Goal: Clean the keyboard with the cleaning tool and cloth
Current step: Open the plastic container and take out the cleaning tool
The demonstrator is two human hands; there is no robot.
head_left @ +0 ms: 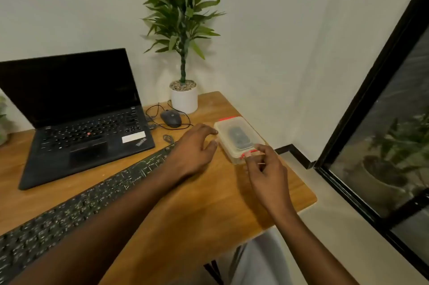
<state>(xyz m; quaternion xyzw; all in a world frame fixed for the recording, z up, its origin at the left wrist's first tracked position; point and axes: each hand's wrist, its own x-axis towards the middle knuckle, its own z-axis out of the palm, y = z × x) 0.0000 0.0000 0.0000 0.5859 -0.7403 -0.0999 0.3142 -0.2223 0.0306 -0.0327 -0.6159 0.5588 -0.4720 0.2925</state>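
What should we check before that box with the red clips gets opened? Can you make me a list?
1. Left hand steadies the box: ok, fingertips touch its left side.
2. Right hand has the near red clip: ok, fingers pinch it.
3. Far red clip undone: cannot tell.
4. Box sits fully on the table: ok.
5. Grey shape inside is what we need: cannot tell.
6. Keyboard close by: ok, it lies under the left arm.
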